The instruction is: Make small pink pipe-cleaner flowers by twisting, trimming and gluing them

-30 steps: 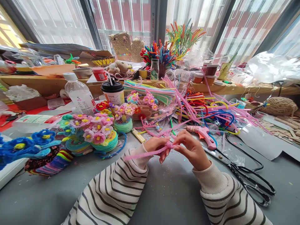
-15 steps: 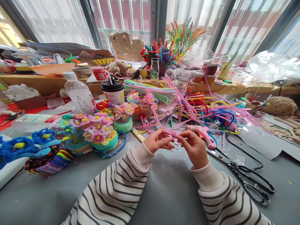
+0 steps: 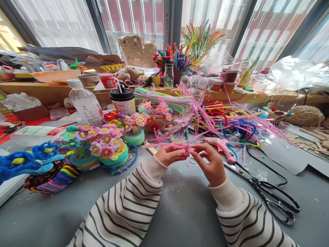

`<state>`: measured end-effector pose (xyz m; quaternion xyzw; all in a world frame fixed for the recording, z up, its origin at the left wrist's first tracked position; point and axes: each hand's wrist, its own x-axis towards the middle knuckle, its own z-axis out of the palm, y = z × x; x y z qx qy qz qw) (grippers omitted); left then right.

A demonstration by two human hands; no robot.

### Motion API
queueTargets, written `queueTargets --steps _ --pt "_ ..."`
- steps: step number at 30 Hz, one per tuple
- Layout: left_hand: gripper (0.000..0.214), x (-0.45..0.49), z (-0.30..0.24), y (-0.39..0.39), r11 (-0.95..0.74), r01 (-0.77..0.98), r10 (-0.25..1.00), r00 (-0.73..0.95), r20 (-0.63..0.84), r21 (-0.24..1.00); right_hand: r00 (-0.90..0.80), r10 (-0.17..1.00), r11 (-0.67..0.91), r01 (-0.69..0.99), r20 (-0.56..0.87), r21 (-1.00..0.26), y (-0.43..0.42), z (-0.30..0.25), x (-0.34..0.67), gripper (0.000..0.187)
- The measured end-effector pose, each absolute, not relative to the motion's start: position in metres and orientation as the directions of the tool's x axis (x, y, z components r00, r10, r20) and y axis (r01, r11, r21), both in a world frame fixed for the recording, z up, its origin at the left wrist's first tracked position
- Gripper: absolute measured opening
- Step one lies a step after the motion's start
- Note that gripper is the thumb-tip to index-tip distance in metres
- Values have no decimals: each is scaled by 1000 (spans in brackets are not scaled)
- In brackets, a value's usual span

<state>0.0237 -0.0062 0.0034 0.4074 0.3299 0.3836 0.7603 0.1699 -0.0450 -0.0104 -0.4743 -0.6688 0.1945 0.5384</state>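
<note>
a wide, matte grey counter [image 3: 185,212] runs under both forearms, its right side edged by long, black-handled metal scissors [image 3: 253,180]. the left hand [image 3: 168,154] and right hand [image 3: 209,163] are half curled, fingertips pinching a fuzzy pink pipe-cleaner piece [image 3: 187,149] above the counter, likely steadying its soft bunched end; its straight tail juts left, with turning room nearer the body.

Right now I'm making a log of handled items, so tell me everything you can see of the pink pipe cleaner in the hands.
The pink pipe cleaner looks fuzzy. One part is bunched into a small clump, held between the left hand and right hand; a nearly straight tail runs leftward past the left hand. It is above the grey table, partly hidden by the hands.
</note>
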Motion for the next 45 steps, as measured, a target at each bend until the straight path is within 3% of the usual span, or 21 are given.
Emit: queueTargets --steps 7,19,23,27,39,45 --pt "25 22 -1 -4 286 -167 865 469 -179 944 18 822 490 488 570 -722 -43 -14 171 16" --pt "27 25 -4 -6 32 -4 912 410 -28 999 7 826 454 583 563 -673 -40 -14 175 13" --pt "21 28 -8 -8 -106 50 954 288 87 993 -7 829 459 579 559 -674 -41 -15 174 12" --pt "17 30 -11 -10 -140 106 969 218 114 985 -5 834 443 602 552 -664 -40 -17 170 11" --pt "16 31 -16 -11 -262 393 963 160 215 882 2 810 417 701 586 -579 -41 -26 158 11" --pt "13 34 -17 -13 -261 358 965 110 237 897 13 764 448 709 646 -544 -41 -27 156 11"
